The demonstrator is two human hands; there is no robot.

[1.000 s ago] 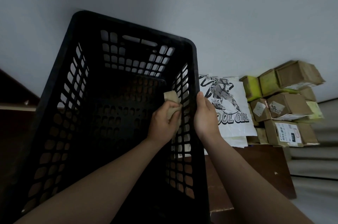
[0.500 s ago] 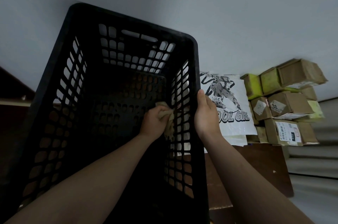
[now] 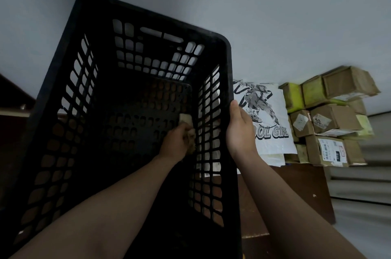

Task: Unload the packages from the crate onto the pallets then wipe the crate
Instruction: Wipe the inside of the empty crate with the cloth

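Inside the crate [image 3: 148, 17], low against its right wall, the left hand [image 3: 176, 142] presses a small tan cloth [image 3: 186, 119] to the lattice. Its grip is closed round the cloth, one corner of which pokes out above the knuckles. Just outside that same wall, the right hand [image 3: 240, 131] steadies the crate by the rim. The thumb lies along the top edge, while the fingers are hidden on the outer face, so its grip looks wrapped on the rim.

No package shows in the crate, so I judge the unloading finished and the wiping step in hand. Only this one patch of wall is under the cloth. The next move calls for dragging the cloth along the wall and across the floor of the crate, then over the other sides. The right hand should brace the crate so that it does not slide or tip.

Beyond the crate's right side, a white printed bag [image 3: 268, 114] and stacked cardboard boxes [image 3: 332, 119] rest on a brown wooden platform [image 3: 296, 191], probably the pallet. A pale wall [image 3: 275, 15] rises behind the crate.
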